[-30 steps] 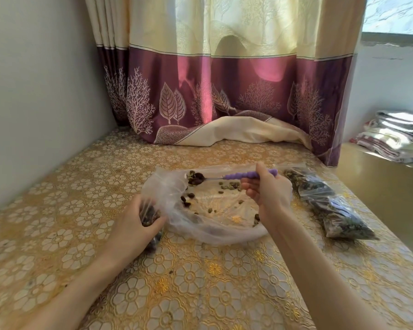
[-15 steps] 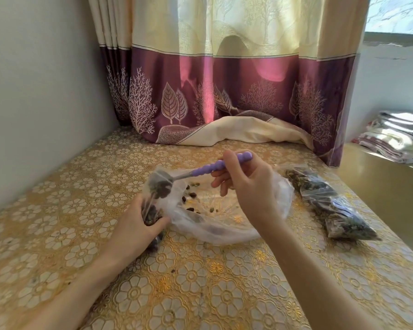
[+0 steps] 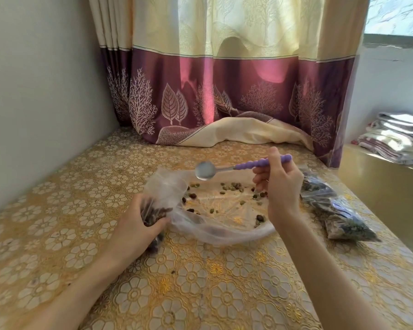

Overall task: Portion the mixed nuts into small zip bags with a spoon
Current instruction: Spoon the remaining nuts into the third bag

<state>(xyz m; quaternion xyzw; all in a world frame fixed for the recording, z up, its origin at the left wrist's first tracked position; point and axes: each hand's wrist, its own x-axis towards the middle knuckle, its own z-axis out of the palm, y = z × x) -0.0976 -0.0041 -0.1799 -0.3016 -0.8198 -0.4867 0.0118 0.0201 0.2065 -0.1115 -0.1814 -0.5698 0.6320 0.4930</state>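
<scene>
A scatter of brown and green mixed nuts (image 3: 229,186) lies on a wide sheet of clear, crumpled plastic (image 3: 215,232) spread on the table with a gold flower-patterned cloth (image 3: 177,282). Above the sheet's far edge hangs a metal spoon with a beaded purple handle (image 3: 236,166), its round bowl empty, the handle pinched by the right hand (image 3: 280,186). At the sheet's left edge the left hand (image 3: 138,222) grips a small clear zip bag of dark nuts (image 3: 154,214), its mouth towards the sheet. Right of the sheet, just beside it, lie filled clear zip bags (image 3: 336,210). Beyond the sheet hangs a cream and purple leaf-printed curtain (image 3: 224,91); far right, folded towels (image 3: 396,136).
</scene>
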